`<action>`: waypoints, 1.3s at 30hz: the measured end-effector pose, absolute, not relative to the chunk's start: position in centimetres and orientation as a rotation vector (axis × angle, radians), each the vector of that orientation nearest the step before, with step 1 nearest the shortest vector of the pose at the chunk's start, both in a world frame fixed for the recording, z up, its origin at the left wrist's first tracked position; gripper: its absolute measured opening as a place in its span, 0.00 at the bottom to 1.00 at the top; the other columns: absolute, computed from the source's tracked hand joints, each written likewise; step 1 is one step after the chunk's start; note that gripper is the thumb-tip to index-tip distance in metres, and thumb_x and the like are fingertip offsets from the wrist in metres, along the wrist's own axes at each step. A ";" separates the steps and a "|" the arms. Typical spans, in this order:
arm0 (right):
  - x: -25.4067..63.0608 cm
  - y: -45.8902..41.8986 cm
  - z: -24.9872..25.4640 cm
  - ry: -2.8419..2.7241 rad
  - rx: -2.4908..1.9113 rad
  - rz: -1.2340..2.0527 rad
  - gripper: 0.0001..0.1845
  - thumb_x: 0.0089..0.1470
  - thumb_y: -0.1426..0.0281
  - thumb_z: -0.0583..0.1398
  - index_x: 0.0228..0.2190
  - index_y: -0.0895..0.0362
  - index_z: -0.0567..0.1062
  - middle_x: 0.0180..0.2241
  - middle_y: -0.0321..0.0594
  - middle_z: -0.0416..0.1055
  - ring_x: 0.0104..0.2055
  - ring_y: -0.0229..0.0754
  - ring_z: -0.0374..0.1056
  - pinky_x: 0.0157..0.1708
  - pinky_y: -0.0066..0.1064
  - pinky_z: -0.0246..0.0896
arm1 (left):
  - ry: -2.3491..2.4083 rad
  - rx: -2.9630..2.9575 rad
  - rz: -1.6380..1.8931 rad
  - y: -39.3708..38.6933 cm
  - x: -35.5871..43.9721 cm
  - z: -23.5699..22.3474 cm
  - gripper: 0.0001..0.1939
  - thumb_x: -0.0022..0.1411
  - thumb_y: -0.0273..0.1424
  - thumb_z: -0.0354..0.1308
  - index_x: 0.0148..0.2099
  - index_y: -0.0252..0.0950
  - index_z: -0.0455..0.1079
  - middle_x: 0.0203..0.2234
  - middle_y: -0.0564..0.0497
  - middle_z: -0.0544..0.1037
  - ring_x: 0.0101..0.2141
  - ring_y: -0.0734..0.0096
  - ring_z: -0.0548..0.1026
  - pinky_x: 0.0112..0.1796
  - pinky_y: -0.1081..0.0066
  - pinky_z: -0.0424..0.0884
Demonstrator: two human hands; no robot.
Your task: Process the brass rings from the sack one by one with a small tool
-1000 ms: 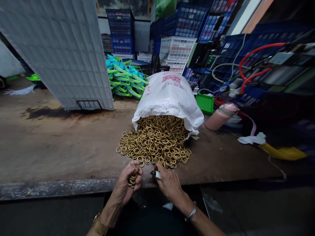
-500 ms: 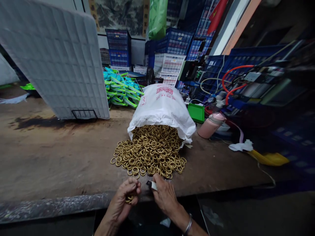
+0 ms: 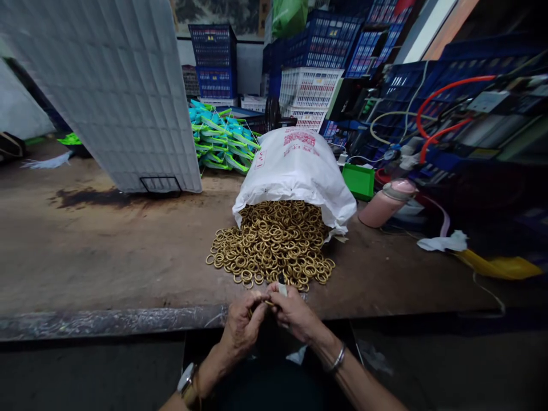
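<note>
A heap of brass-coloured rings [image 3: 272, 245] spills from the open mouth of a white sack [image 3: 295, 165] lying on the brown workbench [image 3: 107, 257]. Both my hands meet at the bench's near edge, just below the heap. My left hand [image 3: 242, 325] is closed round a few rings. My right hand [image 3: 293, 311] is closed, pinching a small white and dark piece [image 3: 281, 287] that sticks up from its fingers. The fingertips of the two hands touch.
A large grey gridded panel [image 3: 115, 91] leans at the back left. Behind the sack lie teal and green plastic parts [image 3: 222, 140], stacked blue and white crates [image 3: 308, 85], a green box [image 3: 358, 180] and a pink bottle [image 3: 383, 205]. Hoses and a machine fill the right side.
My hands have come together: the left has moved right and the right has drawn in until their fingertips touch. The view dipped and came back.
</note>
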State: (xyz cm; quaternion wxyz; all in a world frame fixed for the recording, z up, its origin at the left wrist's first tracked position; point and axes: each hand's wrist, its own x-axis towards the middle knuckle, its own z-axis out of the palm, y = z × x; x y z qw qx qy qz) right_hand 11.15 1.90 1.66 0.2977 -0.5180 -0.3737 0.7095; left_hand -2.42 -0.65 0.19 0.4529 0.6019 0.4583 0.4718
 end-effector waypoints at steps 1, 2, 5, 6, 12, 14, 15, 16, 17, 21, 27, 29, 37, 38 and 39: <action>11.1 1.8 1.7 -0.981 -1.370 1.907 0.09 0.43 0.64 0.55 0.26 0.54 0.60 0.15 0.22 0.54 0.11 0.25 0.38 0.11 0.19 0.33 | 1.126 1.499 1.156 -0.7 -2.4 0.3 0.10 0.57 0.30 0.52 0.39 0.36 0.72 0.32 0.47 0.77 0.35 0.66 0.73 0.40 0.69 0.66; 11.1 1.8 1.7 -0.979 -1.365 1.919 0.08 0.44 0.64 0.54 0.26 0.54 0.60 0.15 0.22 0.55 0.11 0.25 0.38 0.11 0.19 0.33 | 1.126 1.498 1.151 -0.7 -2.4 0.4 0.09 0.57 0.30 0.52 0.38 0.35 0.71 0.31 0.48 0.77 0.33 0.67 0.73 0.38 0.69 0.66; 11.2 1.6 1.6 -1.081 -1.375 1.829 0.11 0.48 0.60 0.52 0.24 0.55 0.60 0.15 0.24 0.55 0.11 0.25 0.38 0.11 0.21 0.34 | 1.125 1.411 1.135 -0.8 -2.2 0.9 0.08 0.58 0.31 0.51 0.34 0.35 0.70 0.26 0.50 0.76 0.29 0.70 0.72 0.35 0.72 0.66; 11.2 1.6 1.6 -1.159 -1.386 1.751 0.13 0.49 0.59 0.51 0.23 0.56 0.61 0.15 0.25 0.55 0.11 0.26 0.40 0.12 0.21 0.36 | 1.127 1.371 1.131 -0.8 -2.1 1.1 0.08 0.58 0.31 0.50 0.33 0.34 0.69 0.25 0.51 0.75 0.28 0.71 0.72 0.34 0.73 0.66; 11.1 1.6 2.0 -1.535 -1.438 1.295 0.14 0.47 0.61 0.54 0.19 0.57 0.63 0.18 0.30 0.58 0.22 0.32 0.54 0.24 0.24 0.51 | 1.198 1.227 1.158 -0.7 -1.9 2.0 0.08 0.55 0.33 0.54 0.28 0.34 0.68 0.21 0.55 0.71 0.24 0.75 0.68 0.29 0.76 0.64; 10.9 1.7 2.0 -1.517 -1.426 1.335 0.14 0.48 0.61 0.53 0.18 0.57 0.63 0.17 0.30 0.58 0.22 0.32 0.54 0.23 0.25 0.51 | 1.185 1.132 1.102 -0.6 -2.0 2.2 0.09 0.54 0.35 0.54 0.27 0.34 0.67 0.19 0.56 0.70 0.21 0.77 0.66 0.25 0.78 0.62; 10.9 1.7 1.9 -1.499 -1.411 1.369 0.14 0.48 0.62 0.52 0.18 0.57 0.63 0.17 0.30 0.59 0.21 0.32 0.54 0.23 0.25 0.51 | 1.176 1.074 1.054 -0.6 -2.0 2.3 0.11 0.54 0.36 0.54 0.27 0.34 0.66 0.17 0.57 0.68 0.19 0.79 0.64 0.22 0.78 0.60; 10.9 1.7 1.8 -1.479 -1.397 1.400 0.14 0.48 0.62 0.52 0.19 0.58 0.63 0.17 0.30 0.59 0.21 0.32 0.54 0.23 0.24 0.51 | 1.165 1.015 0.999 -0.6 -2.1 2.3 0.12 0.54 0.38 0.54 0.26 0.34 0.66 0.16 0.58 0.66 0.17 0.81 0.61 0.19 0.79 0.58; 10.8 1.7 1.7 -1.458 -1.387 1.422 0.13 0.48 0.62 0.52 0.19 0.58 0.63 0.17 0.30 0.60 0.21 0.32 0.55 0.23 0.24 0.51 | 1.151 0.955 0.947 -0.6 -2.2 2.2 0.13 0.54 0.39 0.54 0.26 0.34 0.65 0.14 0.58 0.64 0.15 0.82 0.59 0.17 0.80 0.55; 10.8 1.8 1.4 -1.399 -1.380 1.470 0.11 0.48 0.65 0.53 0.20 0.58 0.63 0.16 0.30 0.61 0.20 0.31 0.55 0.22 0.24 0.50 | 1.002 0.756 0.895 -0.7 -2.3 1.8 0.13 0.55 0.40 0.53 0.28 0.35 0.63 0.15 0.59 0.63 0.12 0.84 0.54 0.13 0.81 0.49; 10.6 1.9 1.9 -1.349 -1.314 1.579 0.12 0.49 0.63 0.53 0.20 0.57 0.63 0.16 0.30 0.61 0.18 0.30 0.54 0.21 0.23 0.49 | 0.892 0.661 0.956 -0.8 -2.3 1.1 0.12 0.55 0.38 0.54 0.28 0.34 0.61 0.17 0.58 0.64 0.13 0.85 0.56 0.14 0.82 0.50; 10.6 2.0 1.7 -1.355 -1.305 1.579 0.13 0.49 0.63 0.52 0.20 0.57 0.63 0.16 0.30 0.60 0.18 0.30 0.52 0.20 0.23 0.48 | 0.890 0.655 0.958 -0.7 -2.3 1.0 0.12 0.55 0.38 0.54 0.29 0.34 0.61 0.17 0.57 0.65 0.13 0.86 0.56 0.14 0.82 0.50; 11.2 2.0 1.5 -1.653 -1.455 1.196 0.10 0.52 0.67 0.49 0.24 0.57 0.66 0.19 0.32 0.62 0.23 0.33 0.57 0.25 0.24 0.51 | 0.953 0.673 0.999 -0.8 -2.3 1.6 0.14 0.53 0.40 0.56 0.30 0.35 0.59 0.17 0.59 0.64 0.14 0.85 0.57 0.14 0.83 0.52; 11.2 1.9 1.5 -1.748 -1.471 1.117 0.09 0.51 0.68 0.49 0.24 0.56 0.66 0.20 0.32 0.62 0.23 0.34 0.58 0.25 0.24 0.50 | 0.976 0.690 1.002 -0.8 -2.3 1.6 0.14 0.53 0.40 0.56 0.30 0.35 0.59 0.17 0.59 0.64 0.14 0.85 0.57 0.14 0.83 0.52; 11.2 1.8 1.6 -1.842 -1.480 1.048 0.08 0.51 0.70 0.49 0.24 0.56 0.66 0.20 0.33 0.63 0.23 0.34 0.58 0.25 0.24 0.49 | 0.999 0.710 1.002 -0.8 -2.3 1.6 0.14 0.53 0.41 0.56 0.30 0.35 0.59 0.17 0.59 0.64 0.14 0.85 0.57 0.15 0.83 0.53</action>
